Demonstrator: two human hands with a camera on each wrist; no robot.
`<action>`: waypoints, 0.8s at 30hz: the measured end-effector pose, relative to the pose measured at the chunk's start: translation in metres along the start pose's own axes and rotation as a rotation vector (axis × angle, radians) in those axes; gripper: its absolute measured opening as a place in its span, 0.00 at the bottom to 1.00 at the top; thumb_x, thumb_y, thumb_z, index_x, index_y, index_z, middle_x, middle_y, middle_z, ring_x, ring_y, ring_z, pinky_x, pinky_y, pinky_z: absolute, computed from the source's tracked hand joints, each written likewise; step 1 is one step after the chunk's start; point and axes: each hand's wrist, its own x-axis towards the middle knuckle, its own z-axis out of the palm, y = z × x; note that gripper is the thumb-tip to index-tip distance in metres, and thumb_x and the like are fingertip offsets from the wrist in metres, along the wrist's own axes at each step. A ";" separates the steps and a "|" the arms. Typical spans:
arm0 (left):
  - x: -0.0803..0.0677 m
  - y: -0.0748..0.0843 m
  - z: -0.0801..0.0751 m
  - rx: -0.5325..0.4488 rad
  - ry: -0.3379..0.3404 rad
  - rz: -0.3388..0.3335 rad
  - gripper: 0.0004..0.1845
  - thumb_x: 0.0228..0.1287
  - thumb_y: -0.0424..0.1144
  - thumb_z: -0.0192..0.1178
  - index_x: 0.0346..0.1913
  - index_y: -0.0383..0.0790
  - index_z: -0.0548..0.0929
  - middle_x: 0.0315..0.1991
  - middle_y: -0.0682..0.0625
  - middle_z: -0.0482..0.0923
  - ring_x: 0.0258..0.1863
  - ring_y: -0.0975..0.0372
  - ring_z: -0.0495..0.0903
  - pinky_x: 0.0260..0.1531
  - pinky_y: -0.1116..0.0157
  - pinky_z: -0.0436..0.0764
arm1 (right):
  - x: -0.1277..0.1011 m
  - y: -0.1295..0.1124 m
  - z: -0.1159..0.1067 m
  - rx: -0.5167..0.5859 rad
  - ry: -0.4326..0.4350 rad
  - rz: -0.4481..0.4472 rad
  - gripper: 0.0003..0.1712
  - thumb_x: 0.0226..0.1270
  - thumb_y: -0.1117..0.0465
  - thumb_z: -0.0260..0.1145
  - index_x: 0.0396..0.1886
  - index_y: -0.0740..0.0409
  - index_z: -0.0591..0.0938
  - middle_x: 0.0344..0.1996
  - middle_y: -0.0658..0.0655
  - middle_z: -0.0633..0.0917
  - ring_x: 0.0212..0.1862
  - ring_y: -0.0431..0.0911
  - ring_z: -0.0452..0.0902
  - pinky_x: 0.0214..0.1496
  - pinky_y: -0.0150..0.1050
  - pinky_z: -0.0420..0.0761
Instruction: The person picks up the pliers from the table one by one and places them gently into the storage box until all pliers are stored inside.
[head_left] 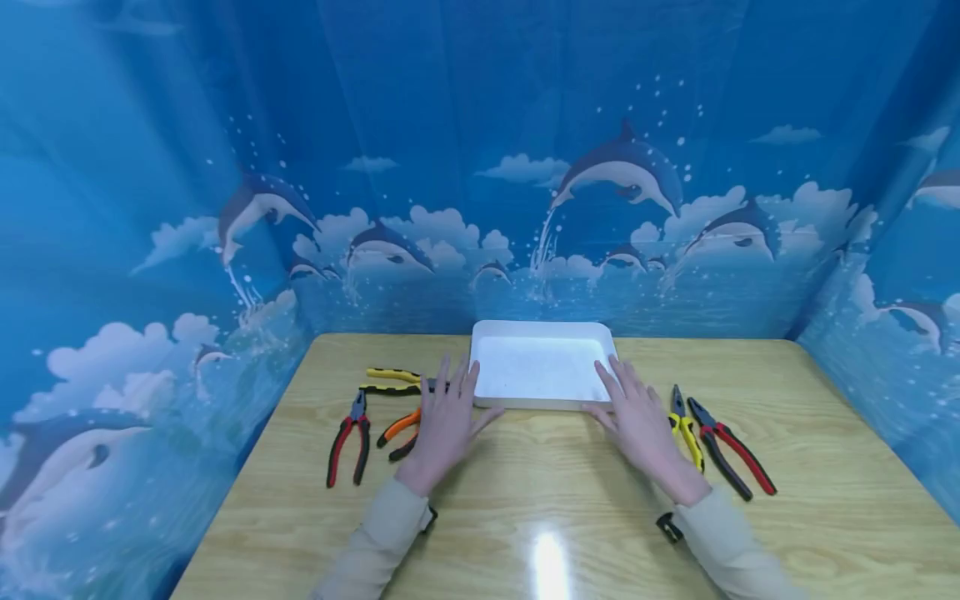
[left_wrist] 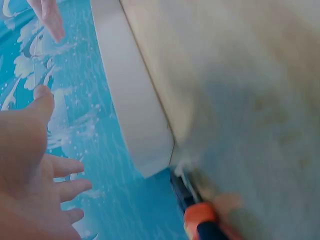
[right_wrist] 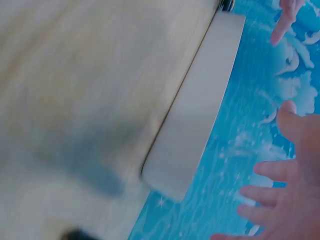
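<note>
A: Dolphin-print blue sheeting walls in a wooden desk (head_left: 525, 500). Head view: where is the white tray (head_left: 542, 364)?

B: At the desk's far edge, centred, lying flat and holding nothing. The left hand (head_left: 444, 425) rests at its near left corner, the right hand (head_left: 637, 417) at its near right corner. Each grip is spread, fingers straight, pinching nothing.

A: Progress?

B: Judged as just starting. All pliers lie outside the tray: yellow-black pliers (head_left: 397, 381), red-black pliers (head_left: 348, 437) and orange pliers (head_left: 399, 432) left of it; yellow pliers (head_left: 684, 425) and red pliers (head_left: 731, 446) right of it.

A: Left wrist view?

B: Tray wall (left_wrist: 135, 110) plain white, smooth; the hand (left_wrist: 30, 190) near it, fingers spread.

A: Right wrist view?

B: Blurred. Tray corner (right_wrist: 185, 150) rounded; the hand (right_wrist: 285, 200) spread beside it.
</note>
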 end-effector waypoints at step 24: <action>0.053 -0.039 0.004 -0.015 -0.265 0.032 0.44 0.74 0.64 0.50 0.79 0.35 0.58 0.78 0.39 0.57 0.80 0.42 0.46 0.73 0.33 0.43 | 0.037 0.074 0.000 0.043 -0.261 -0.010 0.45 0.79 0.44 0.56 0.80 0.69 0.53 0.78 0.71 0.54 0.78 0.69 0.45 0.68 0.76 0.56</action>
